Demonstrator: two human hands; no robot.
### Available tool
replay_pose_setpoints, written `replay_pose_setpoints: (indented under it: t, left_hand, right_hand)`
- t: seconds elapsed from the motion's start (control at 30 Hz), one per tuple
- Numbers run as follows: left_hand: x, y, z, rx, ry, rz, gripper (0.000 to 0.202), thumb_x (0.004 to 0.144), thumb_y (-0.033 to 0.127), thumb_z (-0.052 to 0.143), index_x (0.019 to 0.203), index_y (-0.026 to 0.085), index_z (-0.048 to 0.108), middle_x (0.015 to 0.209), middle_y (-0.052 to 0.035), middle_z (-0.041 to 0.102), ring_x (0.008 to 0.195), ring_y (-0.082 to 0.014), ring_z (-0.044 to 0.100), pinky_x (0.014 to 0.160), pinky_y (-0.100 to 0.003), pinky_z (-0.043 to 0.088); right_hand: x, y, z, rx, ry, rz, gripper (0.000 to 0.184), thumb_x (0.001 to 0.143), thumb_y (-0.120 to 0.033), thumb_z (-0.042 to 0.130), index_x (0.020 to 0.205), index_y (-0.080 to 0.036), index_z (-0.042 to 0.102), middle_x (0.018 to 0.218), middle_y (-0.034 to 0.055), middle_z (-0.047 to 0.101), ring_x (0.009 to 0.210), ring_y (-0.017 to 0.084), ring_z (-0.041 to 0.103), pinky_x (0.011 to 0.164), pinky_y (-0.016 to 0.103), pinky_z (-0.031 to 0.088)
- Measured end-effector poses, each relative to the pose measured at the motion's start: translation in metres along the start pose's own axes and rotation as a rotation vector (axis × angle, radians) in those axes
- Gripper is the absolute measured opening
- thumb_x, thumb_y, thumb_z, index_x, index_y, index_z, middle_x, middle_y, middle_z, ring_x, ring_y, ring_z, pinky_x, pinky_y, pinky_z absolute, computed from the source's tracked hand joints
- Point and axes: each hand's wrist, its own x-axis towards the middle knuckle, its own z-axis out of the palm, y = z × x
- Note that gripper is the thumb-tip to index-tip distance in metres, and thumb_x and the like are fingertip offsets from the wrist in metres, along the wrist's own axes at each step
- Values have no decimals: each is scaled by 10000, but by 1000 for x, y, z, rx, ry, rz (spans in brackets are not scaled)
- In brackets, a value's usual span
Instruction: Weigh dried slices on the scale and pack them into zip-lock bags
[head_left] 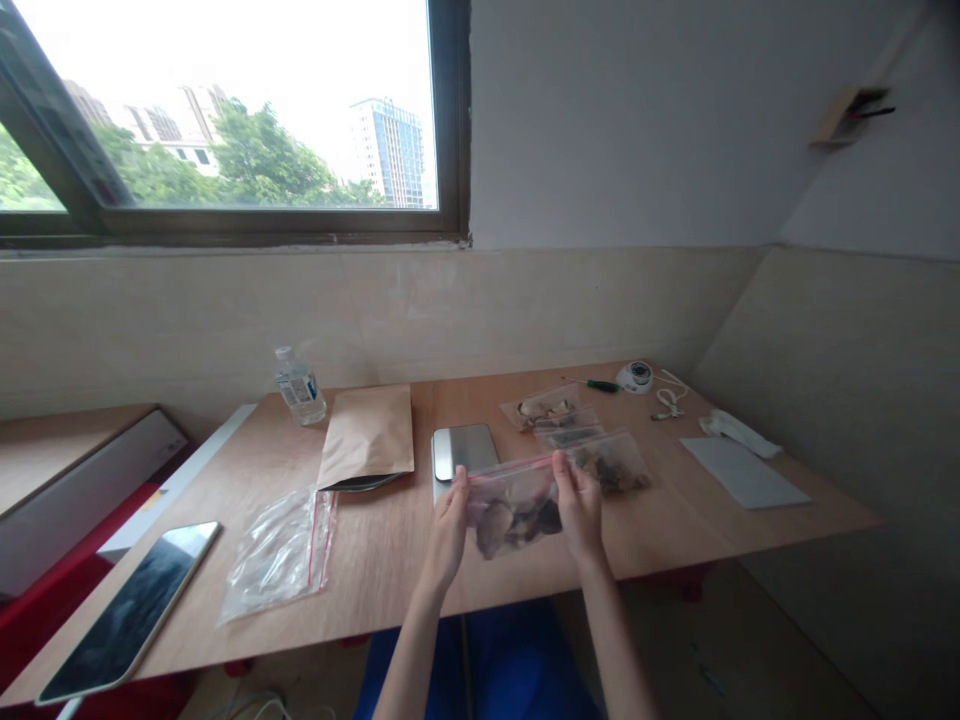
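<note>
A clear zip bag (514,505) with a red seal strip and dark brownish pieces inside is held just above the wooden table (390,560). My left hand (448,530) pinches its left top corner. The right top corner is pinched by my right hand (579,505). Behind the bag a small metal scale (463,450) lies on the table. Filled zip bags (592,445) of similar pieces lie to the right of the scale.
A stack of empty zip bags (281,550) lies to the left, a brown paper pouch (369,435) and a small bottle (298,385) behind it. A tablet (131,610) lies at the table's left edge. Grey sheet (742,472), small white device (636,377) and screwdriver (600,385) at the right.
</note>
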Motion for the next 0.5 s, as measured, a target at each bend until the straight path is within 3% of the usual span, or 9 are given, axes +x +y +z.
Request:
replay_pose_setpoints:
  t: [0.1, 0.17, 0.23, 0.33, 0.43, 0.5]
  left_hand:
    - [3, 1, -14, 108, 23, 52, 624, 854, 590, 278, 797, 114, 677, 747, -108, 695, 566, -164, 624, 524, -260, 471]
    - [8, 0, -37, 232, 167, 116, 570, 859, 562, 292, 818, 124, 654, 799, -112, 691, 624, -185, 635, 536, -277, 485]
    - [16, -4, -63, 437, 258, 209, 442, 870, 485, 336, 902, 161, 635, 921, -102, 677, 804, -219, 642, 632, -310, 510]
    - [28, -14, -97, 801, 338, 407, 280, 853, 290, 389, 1014, 192, 596, 1091, -97, 616, 1054, -236, 560, 896, -382, 443]
    - [36, -26, -121, 1106, 384, 429, 429, 757, 113, 413, 1163, 168, 537, 1312, -132, 471, 1228, -274, 423, 1000, -435, 345]
    - [40, -34, -135, 1248, 398, 367, 514, 735, 81, 413, 1236, 172, 490, 1393, -127, 396, 1290, -298, 344, 1028, -472, 295]
  right_hand:
    - [27, 2, -44, -142, 244, -40, 617, 852, -602, 356, 426, -181, 505, 413, 33, 548, 443, 145, 517, 580, 276, 421]
    - [46, 10, -77, -257, 358, -68, 640, 828, -648, 337, 412, -186, 490, 401, 37, 531, 433, 149, 500, 572, 286, 415]
    - [64, 26, -105, -370, 354, -96, 644, 792, -691, 343, 415, -188, 483, 404, 43, 528, 443, 158, 499, 564, 293, 406]
    - [81, 62, -131, -491, 197, -65, 632, 759, -722, 353, 435, -193, 480, 400, 54, 526, 453, 180, 503, 538, 303, 395]
    - [80, 92, -136, -618, 161, -51, 639, 806, -673, 296, 698, -136, 626, 524, 98, 607, 550, 233, 570, 584, 338, 423]
    - [70, 103, -130, -757, 299, -144, 649, 833, -612, 303, 992, -62, 607, 798, 197, 662, 766, 300, 607, 691, 404, 438]
